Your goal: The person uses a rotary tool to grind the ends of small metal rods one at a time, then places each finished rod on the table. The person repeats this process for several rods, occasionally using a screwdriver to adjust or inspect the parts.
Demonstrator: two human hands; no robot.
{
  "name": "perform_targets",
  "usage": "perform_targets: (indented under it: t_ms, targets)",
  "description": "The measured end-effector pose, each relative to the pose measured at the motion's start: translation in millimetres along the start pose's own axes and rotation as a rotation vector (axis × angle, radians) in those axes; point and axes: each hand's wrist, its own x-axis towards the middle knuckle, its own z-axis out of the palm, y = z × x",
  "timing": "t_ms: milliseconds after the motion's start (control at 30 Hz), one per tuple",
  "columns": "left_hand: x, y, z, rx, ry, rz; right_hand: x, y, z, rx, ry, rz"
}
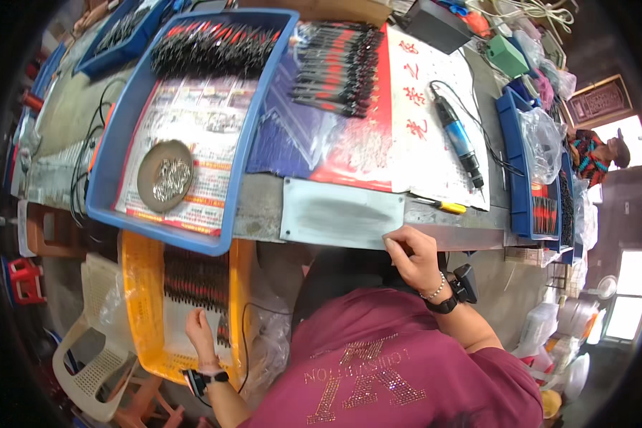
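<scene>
- Yellow plastic crate (137,307) below the bench edge, to the person's left; in it lie rows of slim black-and-red hand tools (196,274), too small to name more closely.
- Left hand (200,332) over this crate, near its lower tools, fingers drawn together; I cannot tell whether it grips anything.
- Right hand (415,258) beside the near right corner of a pale rectangular plate (342,214), fingers curled and thumb close to the forefinger; whether something is pinched there, or the plate touched, I cannot tell.
- Plate lies along the front of the grey workbench (260,214), its middle smudged dark.
- Blue tray (240,157) to the left holds more black-and-red tools at its far end and a brown bowl (148,177) of small silvery pieces (171,178).
- Blue-and-black corded power tool (458,135) rests right of the plate, farther back; a yellow-handled screwdriver (451,207) lies nearer.
</scene>
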Motion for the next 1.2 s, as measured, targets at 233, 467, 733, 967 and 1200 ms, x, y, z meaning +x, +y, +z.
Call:
perform_targets:
  t_ms: [233,467,733,967,1200]
  targets:
    - [-27.2,229.0,-21.1,-0.124,-0.228,0.496,15.2,14.4,-64.1,-0.455,0.224,-0.153]
    - [-65.9,347.6,18.8,-0.151,-0.572,0.752,14.2,50.8,-105.5,-0.696,0.127,-0.216]
    - [-80.8,392.4,58.5,-0.135,-0.701,0.886,-8.9,65.0,-163.6,-0.562,0.371,-0.120]
    - [-77.6,409.2,73.7,-0.094,-0.740,0.934,-1.0,130.2,-216.8,-0.913,0.577,0.322]
    - [-74.1,417.9,66.6,-0.019,-0.738,0.945,18.4,139.7,-227.6,-0.967,0.662,0.395]
